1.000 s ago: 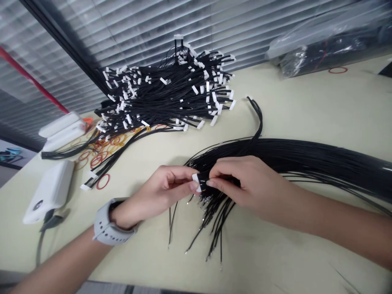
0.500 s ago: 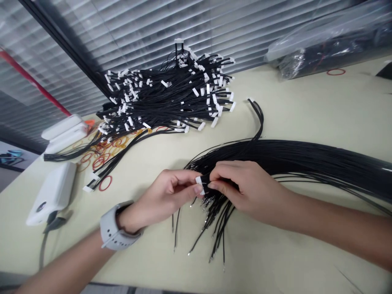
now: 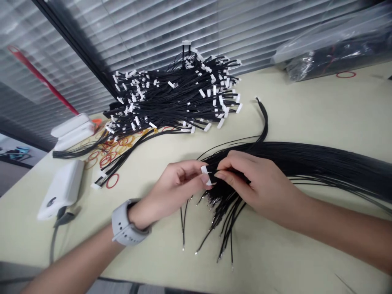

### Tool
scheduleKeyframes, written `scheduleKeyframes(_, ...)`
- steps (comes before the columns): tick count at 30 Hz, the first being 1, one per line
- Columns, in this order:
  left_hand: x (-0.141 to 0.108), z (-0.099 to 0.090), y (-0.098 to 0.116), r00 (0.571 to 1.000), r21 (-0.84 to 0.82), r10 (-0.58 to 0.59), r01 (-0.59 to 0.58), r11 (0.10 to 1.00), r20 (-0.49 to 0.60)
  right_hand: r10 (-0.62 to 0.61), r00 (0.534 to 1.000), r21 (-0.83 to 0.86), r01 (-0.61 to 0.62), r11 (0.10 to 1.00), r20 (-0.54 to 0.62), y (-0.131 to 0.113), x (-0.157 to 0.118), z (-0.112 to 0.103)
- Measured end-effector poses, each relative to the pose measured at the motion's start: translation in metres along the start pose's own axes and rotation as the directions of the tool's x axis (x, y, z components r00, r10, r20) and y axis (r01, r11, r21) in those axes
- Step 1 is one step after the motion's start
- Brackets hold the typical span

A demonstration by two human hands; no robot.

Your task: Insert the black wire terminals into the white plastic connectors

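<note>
Between the thumb and fingers of my left hand is a small white connector. Black wires run from it into the pinched fingers of my right hand, just to its right. Both hands are above the end of a thick bundle of loose black wires, which stretches off to the right. Several wire ends with small metal terminals fan out below my hands. How far each wire goes into the connector cannot be made out.
A large pile of black cables with white connectors lies by the blinds. Rubber bands are scattered beside it. A white device with a cord is at left. A plastic-wrapped bundle sits at the back right.
The whole view has shifted a little, so things appear farther right. The grip on the connector and wires stays, and the connector is turned slightly.
</note>
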State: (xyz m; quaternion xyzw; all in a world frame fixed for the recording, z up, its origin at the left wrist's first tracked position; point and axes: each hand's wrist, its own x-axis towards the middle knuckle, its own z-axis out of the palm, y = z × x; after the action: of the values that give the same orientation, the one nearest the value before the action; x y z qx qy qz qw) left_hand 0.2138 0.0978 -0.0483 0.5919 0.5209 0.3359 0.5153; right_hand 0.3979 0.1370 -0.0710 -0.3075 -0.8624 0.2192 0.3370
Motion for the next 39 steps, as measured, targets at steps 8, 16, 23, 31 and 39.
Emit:
scheduleKeyframes(8, 0.0, -0.007, 0.002, 0.996, -0.142, -0.04, 0.052, 0.989, 0.085, -0.235, 0.968, -0.23, 0.209, 0.95, -0.091, 0.003, -0.002, -0.005)
scheduleKeyframes(16, 0.002, -0.007, 0.001, 0.996, -0.131, -0.044, 0.054, 0.99, 0.079, -0.421, 0.906, -0.35, 0.406, 0.844, 0.037, 0.008, -0.001, -0.014)
scheduleKeyframes(23, 0.001, -0.008, 0.0, 0.998, -0.082, -0.02, 0.024, 0.996, 0.056, -0.436, 0.899, -0.392, 0.419, 0.819, 0.049, 0.005, -0.001, -0.009)
scheduleKeyframes(31, 0.0, -0.007, 0.001, 0.998, -0.097, -0.018, 0.024, 0.995, 0.064, -0.467, 0.884, -0.325, 0.445, 0.834, 0.013, 0.006, 0.001, -0.007)
scheduleKeyframes(39, -0.006, -0.005, 0.0, 0.996, -0.028, 0.002, 0.0, 1.0, 0.089, -0.47, 0.879, -0.23, 0.442, 0.867, -0.085, 0.004, 0.001, -0.001)
